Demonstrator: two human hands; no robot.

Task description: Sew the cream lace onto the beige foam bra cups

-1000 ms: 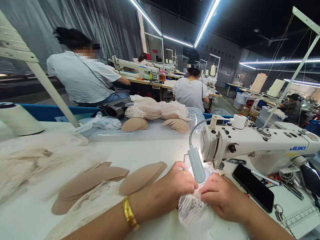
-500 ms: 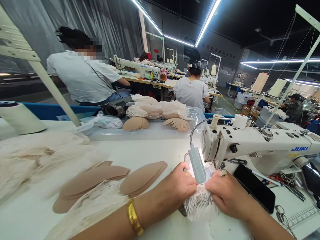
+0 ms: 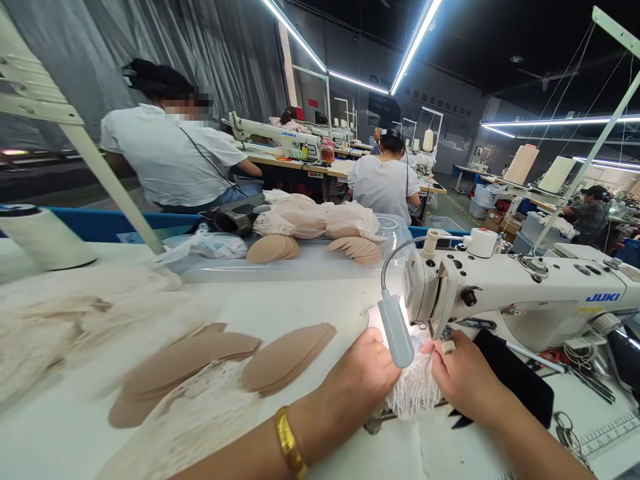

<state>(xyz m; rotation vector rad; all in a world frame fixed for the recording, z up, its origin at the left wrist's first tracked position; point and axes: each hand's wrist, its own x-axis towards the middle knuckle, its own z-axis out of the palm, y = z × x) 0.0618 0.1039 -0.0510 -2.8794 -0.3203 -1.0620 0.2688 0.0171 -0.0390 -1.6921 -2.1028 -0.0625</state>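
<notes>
A white fringed piece of lace fabric (image 3: 413, 393) lies under the head of the white sewing machine (image 3: 505, 277), its fringe hanging toward me. At its left side, my left hand (image 3: 367, 370) has its fingers closed on the fabric, partly behind the grey lamp (image 3: 396, 331). My right hand (image 3: 463, 373) pinches the fabric's right edge beside the needle area. The lamp head covers the stitching spot, so the needle and presser foot are mostly hidden. Light from the lamp brightens the fabric around the fingers.
Beige foam pads (image 3: 285, 357) and cream lace (image 3: 190, 413) lie to the left. Behind them, a clear plastic bin lid (image 3: 225, 267) carries padded lace pieces (image 3: 315, 217). A black phone (image 3: 520, 373) and scissors (image 3: 565, 427) are at right. Co-workers sit ahead.
Both hands and the fringed fabric have shifted slightly away from me, toward the machine. More of the dark blade-like tips near my right wrist now shows.
</notes>
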